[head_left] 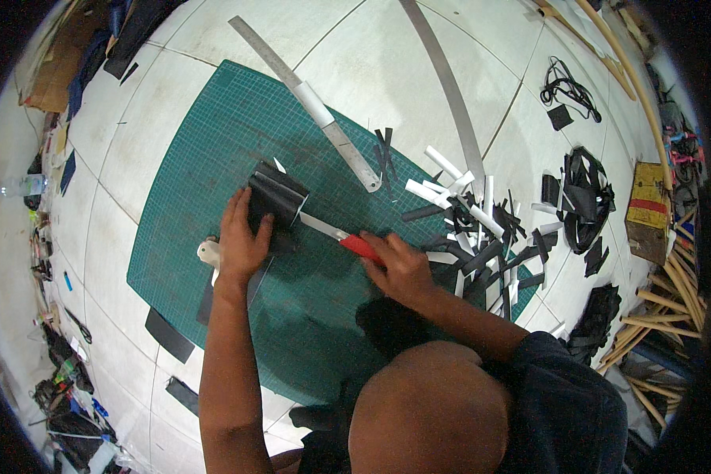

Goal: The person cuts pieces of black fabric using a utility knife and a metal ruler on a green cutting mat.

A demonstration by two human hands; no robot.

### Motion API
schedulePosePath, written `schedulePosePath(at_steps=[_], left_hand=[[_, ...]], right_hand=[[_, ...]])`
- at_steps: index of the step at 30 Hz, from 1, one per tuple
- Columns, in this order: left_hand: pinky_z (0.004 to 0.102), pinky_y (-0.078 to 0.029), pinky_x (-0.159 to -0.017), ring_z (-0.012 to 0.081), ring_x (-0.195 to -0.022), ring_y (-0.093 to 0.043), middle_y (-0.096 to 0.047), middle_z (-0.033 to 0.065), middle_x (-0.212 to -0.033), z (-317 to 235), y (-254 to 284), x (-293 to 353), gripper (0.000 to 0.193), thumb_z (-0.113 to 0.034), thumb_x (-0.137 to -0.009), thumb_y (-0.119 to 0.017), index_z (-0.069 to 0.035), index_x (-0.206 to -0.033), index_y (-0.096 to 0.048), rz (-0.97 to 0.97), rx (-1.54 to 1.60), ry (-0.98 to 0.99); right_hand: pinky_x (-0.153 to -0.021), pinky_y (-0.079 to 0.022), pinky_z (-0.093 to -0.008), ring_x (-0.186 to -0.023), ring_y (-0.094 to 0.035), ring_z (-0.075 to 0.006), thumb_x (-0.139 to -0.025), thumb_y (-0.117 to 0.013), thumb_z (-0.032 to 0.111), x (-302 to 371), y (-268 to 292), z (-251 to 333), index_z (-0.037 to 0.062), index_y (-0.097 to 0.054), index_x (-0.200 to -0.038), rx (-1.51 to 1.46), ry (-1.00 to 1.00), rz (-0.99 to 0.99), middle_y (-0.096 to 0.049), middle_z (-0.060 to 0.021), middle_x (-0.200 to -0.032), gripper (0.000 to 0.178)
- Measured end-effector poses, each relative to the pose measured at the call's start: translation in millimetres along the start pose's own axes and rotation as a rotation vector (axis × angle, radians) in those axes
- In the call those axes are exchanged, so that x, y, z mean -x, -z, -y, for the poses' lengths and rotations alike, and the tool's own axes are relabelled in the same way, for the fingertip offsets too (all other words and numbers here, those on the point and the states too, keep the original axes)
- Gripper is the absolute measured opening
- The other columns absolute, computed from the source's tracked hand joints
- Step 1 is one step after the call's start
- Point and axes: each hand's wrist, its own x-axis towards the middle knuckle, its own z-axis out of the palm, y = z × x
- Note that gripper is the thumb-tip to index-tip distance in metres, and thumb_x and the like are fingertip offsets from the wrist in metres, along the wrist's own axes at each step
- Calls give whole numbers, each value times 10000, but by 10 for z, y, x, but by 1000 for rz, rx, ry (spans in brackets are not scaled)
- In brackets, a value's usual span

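Observation:
My left hand [245, 237] presses down on a black rolled or folded sheet [278, 193], thumb on one side and fingers on the other. The sheet lies on a green cutting mat [189, 158] and shows a pale edge at its right end. My right hand [399, 267] is closed around the red handle of a utility knife [361, 247]. Its long blade reaches left to the sheet's right end; whether it cuts in, I cannot tell. Beside my left wrist lies a pale tool handle [209, 253] with a hole, the rest partly hidden by my arm.
A steel ruler [347, 150] with a white sleeve crosses the mat's far edge. Beyond it a long metal strip [450, 87] lies on the tiles. Black and white offcuts [482, 237] pile up at the right, near black straps [584, 197] and a yellow-red block [648, 209].

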Motion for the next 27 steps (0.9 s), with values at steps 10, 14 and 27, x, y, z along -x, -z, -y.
schedulePosePath(at_steps=[10,14,27], left_hand=[[486,-334,-1168,429,-1379,-439,-473,277,-1472,-5,-79,-10,687,-326,-881,-742,34,-1413,-500,-54,-1,44],[545,-266,-1183,424,-1403,-409,-476,239,-1481,-129,-182,23,754,-419,-863,-755,11,-1426,-498,-108,-157,46],[605,-243,-1173,405,-1433,-369,-451,173,-1503,-179,-326,77,823,-472,-815,-781,-62,-1458,-470,-241,-195,78]], right_hand=[[-556,-512,-353,-654,-591,-205,-859,-767,160,-206,21,11,46,-615,-1325,-6,-11,69,-544,-93,-848,504],[-591,-517,-373,-693,-602,-246,-884,-739,195,-325,-66,9,78,-602,-1339,32,-59,116,-545,-99,-874,489],[-647,-528,-397,-760,-626,-275,-924,-695,243,-662,-141,95,91,-589,-1352,105,-36,149,-557,-107,-907,467]])
